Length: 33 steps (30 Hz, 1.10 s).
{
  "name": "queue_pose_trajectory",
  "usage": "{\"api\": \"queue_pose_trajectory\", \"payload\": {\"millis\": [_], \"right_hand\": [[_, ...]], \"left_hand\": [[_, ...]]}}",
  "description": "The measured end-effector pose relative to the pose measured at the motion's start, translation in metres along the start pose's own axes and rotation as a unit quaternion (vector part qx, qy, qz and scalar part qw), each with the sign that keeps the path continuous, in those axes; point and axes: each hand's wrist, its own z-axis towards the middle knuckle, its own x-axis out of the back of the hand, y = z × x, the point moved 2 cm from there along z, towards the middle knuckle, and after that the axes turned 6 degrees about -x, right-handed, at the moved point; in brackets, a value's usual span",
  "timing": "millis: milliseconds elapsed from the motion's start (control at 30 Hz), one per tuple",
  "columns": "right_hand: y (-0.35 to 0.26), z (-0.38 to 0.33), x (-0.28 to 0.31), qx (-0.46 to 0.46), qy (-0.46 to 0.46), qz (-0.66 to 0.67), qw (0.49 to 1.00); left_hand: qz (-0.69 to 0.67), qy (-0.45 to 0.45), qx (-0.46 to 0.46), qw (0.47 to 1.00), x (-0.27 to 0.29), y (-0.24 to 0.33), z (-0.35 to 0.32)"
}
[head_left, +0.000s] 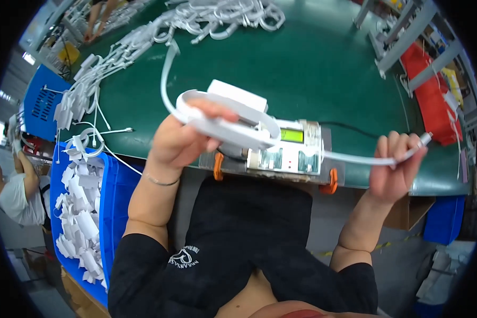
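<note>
My left hand (177, 139) is closed around a looped flat white cable (233, 135), held above the near edge of the green table. One end of this cable arches up and away toward the back. My right hand (396, 161), at the right, grips a white cable end (423, 141) with its plug pointing up and outward. From those fingers a white cable stretch (355, 158) runs left to the test board (289, 151); whether it is plugged in there I cannot tell. The board carries a lit green display (292, 135). Behind the loop lies a white box (238, 97), partly hidden.
Orange clamps (331, 182) sit at the table's front edge. Many white cables (212, 18) are heaped along the back and left. A blue bin (108, 175) of white paper scraps stands at left, a red bin (426, 90) at right. Another person (21, 191) is far left.
</note>
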Motion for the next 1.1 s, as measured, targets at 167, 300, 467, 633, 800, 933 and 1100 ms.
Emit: {"api": "queue_pose_trajectory", "payload": {"millis": [167,300,467,633,800,933,1100], "right_hand": [[0.008,-0.047,-0.003,-0.103,-0.069,0.079,0.989],[0.053,-0.085,0.006,-0.325,0.051,-0.098,0.939],[0.092,-0.111,0.007,-0.397,0.198,-0.207,0.872],[0.097,-0.111,-0.004,-0.353,0.235,-0.168,0.890],[0.093,-0.114,-0.001,-0.354,0.228,-0.173,0.891],[0.097,-0.115,0.005,-0.363,0.234,-0.168,0.886],[0.103,-0.110,-0.001,-0.319,0.254,-0.152,0.900]], "left_hand": [[0.107,0.153,0.078,0.979,0.013,-0.003,-0.044],[0.011,0.229,-0.026,0.973,0.004,0.000,-0.057],[0.218,0.035,0.263,0.939,-0.042,-0.043,-0.072],[0.436,-0.173,0.479,0.742,-0.001,-0.034,-0.132],[0.366,-0.075,0.554,0.744,0.014,0.021,-0.170],[0.376,0.102,0.318,0.864,0.017,0.054,-0.154],[0.126,0.229,0.016,0.965,0.032,0.035,-0.148]]}}
